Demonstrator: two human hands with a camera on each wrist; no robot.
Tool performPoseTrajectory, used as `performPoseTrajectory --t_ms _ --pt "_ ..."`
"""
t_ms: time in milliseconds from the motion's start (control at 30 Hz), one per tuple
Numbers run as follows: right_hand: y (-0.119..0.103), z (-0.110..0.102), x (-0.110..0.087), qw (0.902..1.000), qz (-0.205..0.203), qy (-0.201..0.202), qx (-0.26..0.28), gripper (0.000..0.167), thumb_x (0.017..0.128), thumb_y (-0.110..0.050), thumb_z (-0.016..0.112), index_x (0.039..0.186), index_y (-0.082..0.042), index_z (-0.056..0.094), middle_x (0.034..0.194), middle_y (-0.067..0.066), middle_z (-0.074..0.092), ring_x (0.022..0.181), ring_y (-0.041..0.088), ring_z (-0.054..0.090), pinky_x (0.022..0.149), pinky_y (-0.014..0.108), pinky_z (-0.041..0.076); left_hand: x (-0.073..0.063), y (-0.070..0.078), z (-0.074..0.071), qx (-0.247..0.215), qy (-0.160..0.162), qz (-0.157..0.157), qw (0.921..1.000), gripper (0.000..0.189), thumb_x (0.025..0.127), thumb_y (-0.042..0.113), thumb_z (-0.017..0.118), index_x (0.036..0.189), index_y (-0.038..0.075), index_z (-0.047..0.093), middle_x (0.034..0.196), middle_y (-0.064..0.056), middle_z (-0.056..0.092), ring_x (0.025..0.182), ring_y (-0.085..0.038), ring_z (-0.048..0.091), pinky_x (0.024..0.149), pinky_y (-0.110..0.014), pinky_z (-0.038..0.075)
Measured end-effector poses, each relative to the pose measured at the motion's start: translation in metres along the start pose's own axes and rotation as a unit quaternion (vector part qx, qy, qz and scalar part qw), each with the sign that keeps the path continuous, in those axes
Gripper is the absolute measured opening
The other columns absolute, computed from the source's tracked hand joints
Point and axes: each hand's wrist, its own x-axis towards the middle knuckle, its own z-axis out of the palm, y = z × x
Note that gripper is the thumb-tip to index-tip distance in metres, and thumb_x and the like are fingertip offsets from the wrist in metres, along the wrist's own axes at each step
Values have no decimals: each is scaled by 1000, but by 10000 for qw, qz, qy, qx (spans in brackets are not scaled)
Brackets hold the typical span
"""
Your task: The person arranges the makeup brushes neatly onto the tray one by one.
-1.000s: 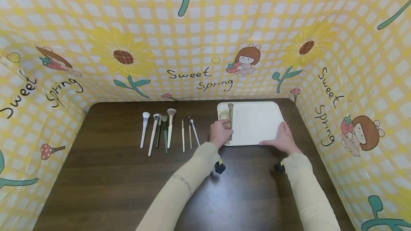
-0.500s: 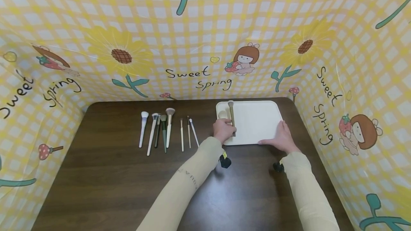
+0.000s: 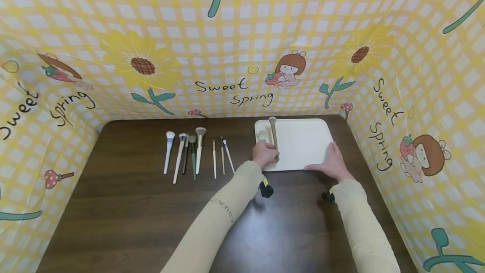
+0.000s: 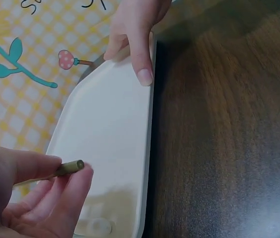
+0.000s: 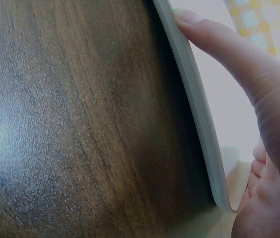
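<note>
My left hand pinches a makeup brush by its olive-gold handle, over the left part of a white tray. Its bristle head points toward the back wall. In the left wrist view the handle's end pokes out between thumb and fingers. Beside it, in the tray's left end, lies a pale thing with a rounded head, partly hidden by the left hand. My right hand holds the tray's near right corner, thumb on the front rim and fingers at the right side.
Left of the tray, several makeup brushes lie side by side on the dark wooden table, among them a white-handled brush, a green brush and a thin brush. A checked cloth walls the table's back and sides.
My left hand has moved slightly right and farther over the tray with the brush, whose handle end now sits closer to the fingers. The right hand stays at the tray's corner.
</note>
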Motion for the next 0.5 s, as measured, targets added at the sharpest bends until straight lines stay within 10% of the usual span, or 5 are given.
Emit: performPoseTrajectory --t_ms 500 --pt "5 4 4 10000 20 36 -37 150 64 -60 90 152 18 -2 159 41 -3 148 54 1 118 59 13 5 -7 7 -141 62 -333 9993 25 85 -2 79 108 -7 72 76 -15 71 64 -24 74 54 -26 57"
